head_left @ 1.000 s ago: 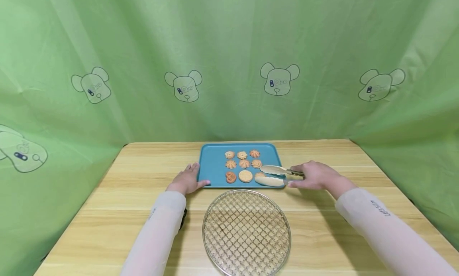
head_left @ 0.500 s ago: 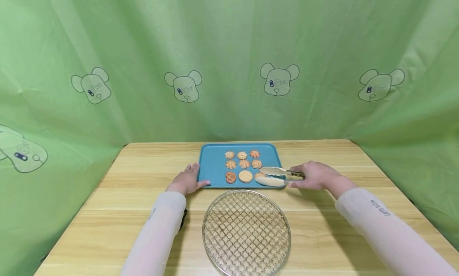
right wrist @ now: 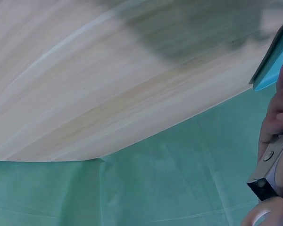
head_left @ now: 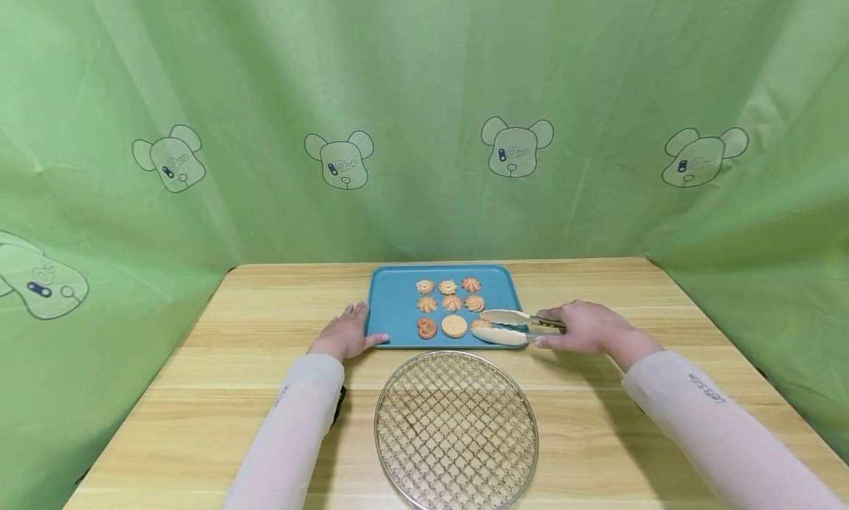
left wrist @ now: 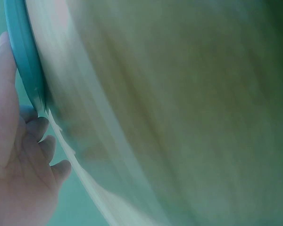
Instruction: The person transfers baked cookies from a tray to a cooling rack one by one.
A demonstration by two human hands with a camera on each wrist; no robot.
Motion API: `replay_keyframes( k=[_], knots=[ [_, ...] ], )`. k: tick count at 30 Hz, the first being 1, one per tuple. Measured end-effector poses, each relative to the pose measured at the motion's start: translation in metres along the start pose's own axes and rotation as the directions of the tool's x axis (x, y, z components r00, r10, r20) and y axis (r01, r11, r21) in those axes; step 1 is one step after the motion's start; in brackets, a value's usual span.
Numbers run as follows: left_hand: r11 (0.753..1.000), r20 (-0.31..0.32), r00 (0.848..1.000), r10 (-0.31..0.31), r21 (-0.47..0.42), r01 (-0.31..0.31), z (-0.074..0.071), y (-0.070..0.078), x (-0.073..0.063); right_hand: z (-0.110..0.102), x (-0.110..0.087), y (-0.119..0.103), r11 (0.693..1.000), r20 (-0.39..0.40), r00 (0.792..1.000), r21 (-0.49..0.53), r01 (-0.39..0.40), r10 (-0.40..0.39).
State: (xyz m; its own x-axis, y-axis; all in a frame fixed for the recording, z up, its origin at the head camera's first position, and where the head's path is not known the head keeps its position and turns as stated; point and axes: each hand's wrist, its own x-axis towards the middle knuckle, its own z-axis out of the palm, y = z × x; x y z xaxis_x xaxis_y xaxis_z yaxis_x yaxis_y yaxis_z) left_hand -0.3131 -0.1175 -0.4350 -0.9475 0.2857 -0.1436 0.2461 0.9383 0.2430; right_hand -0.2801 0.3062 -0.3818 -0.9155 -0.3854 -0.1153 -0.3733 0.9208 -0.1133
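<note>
At the left, the left sleeve (head_left: 292, 414) is extended forward and slightly inward over the wooden table (head_left: 219, 362). The left hand (head_left: 346, 334) is laid at the near left corner of the blue tray (head_left: 391, 311); its fingers are relaxed and directed away from the body, and the thumb is spread wide of them along the near rim. The tray is touched but not gripped by these fingers; in the left wrist view, the rim is seen against the thumb, with the smaller fingers loosely bent. To the right of the left fingertips, nine cookies (head_left: 452, 302) are arranged on the tray in three rows of three. Nearer the body, the round wire rack (head_left: 456, 429) is placed between the forearms, apart from the fingers of both hands. Farther right, the tongs (head_left: 499, 337) are pointed leftward from the right fingers, their pale tips parted about the last cookie (head_left: 480, 323) of the near row; whether it is touched by them cannot be told. The handle is grasped by the right hand (head_left: 582, 326), back uppermost, its fingers curled round the metal. The right sleeve (head_left: 723, 429) is slanted inward from the lower right corner.
</note>
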Motion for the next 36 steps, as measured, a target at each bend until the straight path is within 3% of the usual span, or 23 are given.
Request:
replay_keyframes(
  k=[21, 29, 36],
  knots=[
    [1.0, -0.002, 1.0, -0.003, -0.02, 0.003, -0.002, -0.003, -0.001, -0.003, -0.012, -0.001, 0.998, -0.099, 0.995, 0.061, 0.025, -0.019],
    [1.0, 0.014, 1.0, -0.016, -0.017, 0.016, -0.001, -0.002, 0.002, -0.004, -0.018, -0.01, 0.993, -0.155, 0.983, 0.059, 0.106, -0.096],
    [1.0, 0.012, 1.0, 0.0, -0.025, 0.0, -0.001, -0.001, 0.0, 0.0, -0.028, -0.02, 0.983, -0.145, 0.976, 0.061, 0.175, -0.165]
  ],
)
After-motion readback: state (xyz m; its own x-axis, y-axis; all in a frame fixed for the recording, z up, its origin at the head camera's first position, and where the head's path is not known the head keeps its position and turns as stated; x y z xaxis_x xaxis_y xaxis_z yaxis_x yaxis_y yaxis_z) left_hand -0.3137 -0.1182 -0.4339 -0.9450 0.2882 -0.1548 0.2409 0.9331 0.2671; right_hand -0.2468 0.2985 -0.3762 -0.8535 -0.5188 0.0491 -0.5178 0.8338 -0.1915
